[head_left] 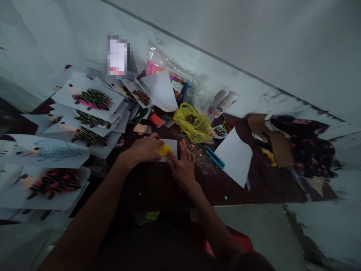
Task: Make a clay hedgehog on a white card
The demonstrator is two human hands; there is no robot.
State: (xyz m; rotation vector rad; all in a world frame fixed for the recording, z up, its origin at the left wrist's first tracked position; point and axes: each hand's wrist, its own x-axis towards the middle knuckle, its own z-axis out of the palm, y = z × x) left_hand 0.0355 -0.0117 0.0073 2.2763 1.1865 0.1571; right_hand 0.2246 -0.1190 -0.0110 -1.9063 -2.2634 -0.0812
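Observation:
A flat lump of yellow modelling clay [164, 149] lies on a small white card [174, 144] on the dark table. My left hand [147, 148] rests over the card's left part, its bent fingers pressed together against the clay. From the lower right my right hand [183, 165] reaches in with its fingers apart, and the nearest fingertips touch the clay's right edge. Just beyond the right fingers is a small orange piece [184, 142]. Blue-handled scissors [214, 157] lie to the right of this hand among pale crumbs.
Stacked hedgehog pictures [90, 99] with seed spines fill the left side. Behind the card sit a yellow plastic bag [194, 126] of seeds and a red clay packet [156, 120]. White paper [234, 156], brown cardboard [282, 148] and dark flowered cloth [306, 146] lie rightward.

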